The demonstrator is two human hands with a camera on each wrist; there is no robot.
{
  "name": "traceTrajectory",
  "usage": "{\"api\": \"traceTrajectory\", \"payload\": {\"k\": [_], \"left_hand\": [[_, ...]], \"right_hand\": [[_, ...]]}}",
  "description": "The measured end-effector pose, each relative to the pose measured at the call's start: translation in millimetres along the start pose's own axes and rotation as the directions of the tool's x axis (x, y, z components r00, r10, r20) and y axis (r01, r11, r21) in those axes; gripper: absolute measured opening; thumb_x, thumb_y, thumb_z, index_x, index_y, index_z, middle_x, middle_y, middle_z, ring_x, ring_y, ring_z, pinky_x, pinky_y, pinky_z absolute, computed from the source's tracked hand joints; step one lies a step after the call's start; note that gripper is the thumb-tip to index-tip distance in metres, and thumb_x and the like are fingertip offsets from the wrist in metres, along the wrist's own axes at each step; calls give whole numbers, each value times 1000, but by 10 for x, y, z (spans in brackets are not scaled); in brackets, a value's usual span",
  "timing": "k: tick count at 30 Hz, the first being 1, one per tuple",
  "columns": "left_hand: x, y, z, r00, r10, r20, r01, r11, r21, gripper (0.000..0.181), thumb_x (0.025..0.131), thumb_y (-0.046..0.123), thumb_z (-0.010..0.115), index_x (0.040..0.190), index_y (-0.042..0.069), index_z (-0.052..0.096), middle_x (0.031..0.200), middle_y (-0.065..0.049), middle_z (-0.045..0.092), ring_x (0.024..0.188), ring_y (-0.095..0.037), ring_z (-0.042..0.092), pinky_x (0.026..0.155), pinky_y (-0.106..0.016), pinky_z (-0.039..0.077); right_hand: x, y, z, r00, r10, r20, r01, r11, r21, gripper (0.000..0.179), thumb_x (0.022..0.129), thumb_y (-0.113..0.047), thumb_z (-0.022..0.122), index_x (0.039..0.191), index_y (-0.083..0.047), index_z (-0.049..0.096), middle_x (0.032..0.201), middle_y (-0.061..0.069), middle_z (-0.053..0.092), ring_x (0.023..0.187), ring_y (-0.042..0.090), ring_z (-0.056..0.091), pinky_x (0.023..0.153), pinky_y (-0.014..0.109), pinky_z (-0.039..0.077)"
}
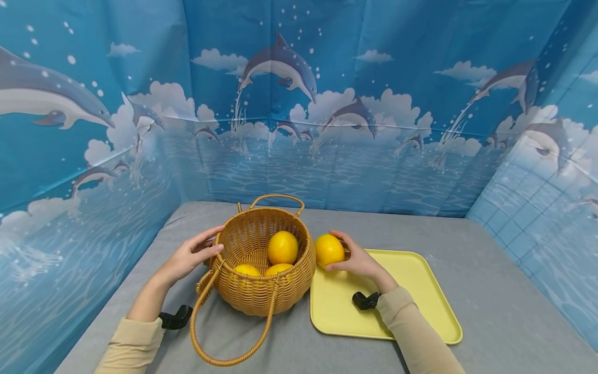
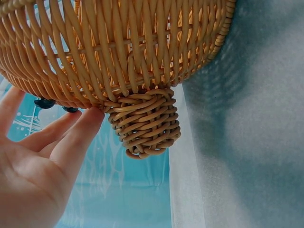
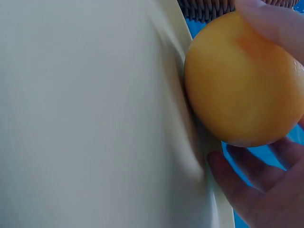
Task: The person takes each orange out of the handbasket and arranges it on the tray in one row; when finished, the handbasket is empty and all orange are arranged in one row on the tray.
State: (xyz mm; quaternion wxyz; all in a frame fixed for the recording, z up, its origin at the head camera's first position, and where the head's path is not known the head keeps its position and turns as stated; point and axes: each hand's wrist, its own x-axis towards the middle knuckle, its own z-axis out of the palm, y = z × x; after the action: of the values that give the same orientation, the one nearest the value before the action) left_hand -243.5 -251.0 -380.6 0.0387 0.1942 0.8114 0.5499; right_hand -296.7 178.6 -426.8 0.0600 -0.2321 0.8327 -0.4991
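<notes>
A wicker basket (image 1: 266,296) with two loop handles stands left of centre, with three oranges inside; one orange (image 1: 282,248) sits higher in view than the others. My left hand (image 1: 189,254) rests against the basket's left rim, its fingers fairly straight. In the left wrist view, the thumb (image 2: 80,142) touches the woven side near a small wicker stub (image 2: 146,124). My right hand (image 1: 357,258) grips another orange (image 1: 329,251) between thumb and fingers, just right of the basket. That orange overlaps the far left corner of the yellow tray (image 1: 345,317) in the head view.
The tray lies on a grey cloth-covered table (image 1: 486,291), right of the basket. One basket handle (image 1: 229,361) hangs down toward the front. A blue dolphin-print curtain (image 1: 327,171) encloses the back and sides. Black camera mounts (image 1: 366,300) sit at both wrists.
</notes>
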Motion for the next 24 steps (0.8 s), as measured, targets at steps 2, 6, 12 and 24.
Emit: {"api": "traceTrajectory", "payload": {"k": [2,6,12,24], "left_hand": [[-2,-1,0,1000,0,0,0,1000,1,55,96,28,55,147,19,35,151,-12,26,133,-38,31,94,-52,41],[-2,-7,2,1000,5,2,-5,1000,4,55,96,27,55,147,19,35,151,-13,26,133,-38,31,93,-51,42],[-3,-7,3,1000,-4,-3,4,1000,4,55,96,28,55,147,19,36,151,-12,27,133,-38,31,93,-52,42],[6,-14,-2,1000,9,-3,-9,1000,0,55,96,27,56,147,19,36,151,-12,27,133,-38,31,95,-53,40]], "right_hand": [[24,87,-9,1000,1,-8,-1,1000,0,91,74,-11,81,147,-7,27,144,22,31,125,40,38,98,51,38],[57,207,-22,999,29,-21,-29,1000,0,92,73,-17,83,147,-17,29,143,17,35,122,35,43,97,50,38],[45,192,-39,999,31,-45,-32,999,-26,90,71,-26,84,145,-23,33,141,13,39,114,32,48,91,48,41],[32,122,-51,993,-25,-114,19,998,-60,82,73,-23,82,142,-17,39,142,17,38,110,32,51,88,46,44]]}}
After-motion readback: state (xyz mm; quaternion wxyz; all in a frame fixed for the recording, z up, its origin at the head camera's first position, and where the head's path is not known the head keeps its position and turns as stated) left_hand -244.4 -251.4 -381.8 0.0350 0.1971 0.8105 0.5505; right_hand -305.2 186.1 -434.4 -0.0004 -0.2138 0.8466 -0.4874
